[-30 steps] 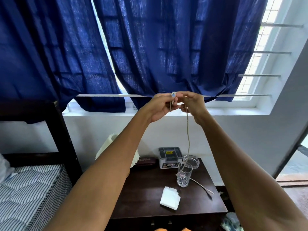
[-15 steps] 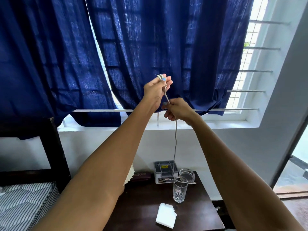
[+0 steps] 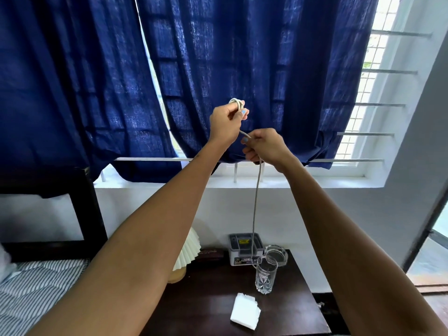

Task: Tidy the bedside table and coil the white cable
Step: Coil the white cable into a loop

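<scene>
Both my arms are raised in front of the blue curtain. My left hand (image 3: 226, 121) pinches a small coil of the white cable, with loops showing above its fingers. A short taut stretch runs down to my right hand (image 3: 263, 146), which grips the cable just below. From there the white cable (image 3: 255, 209) hangs straight down toward the dark bedside table (image 3: 211, 301), its lower end near the rim of a clear drinking glass (image 3: 265, 277).
On the table lie a folded white tissue (image 3: 244, 314), a grey box (image 3: 244, 248), a glass ashtray (image 3: 276, 254), a dark case (image 3: 209, 254) and a pleated white lamp shade (image 3: 188, 251). A striped mattress (image 3: 36, 287) and dark bed frame (image 3: 89, 204) stand left.
My left hand rose with the coil while my right hand dropped below it along the cable. The cable's loose end lifted off the table and now hangs by the glass.
</scene>
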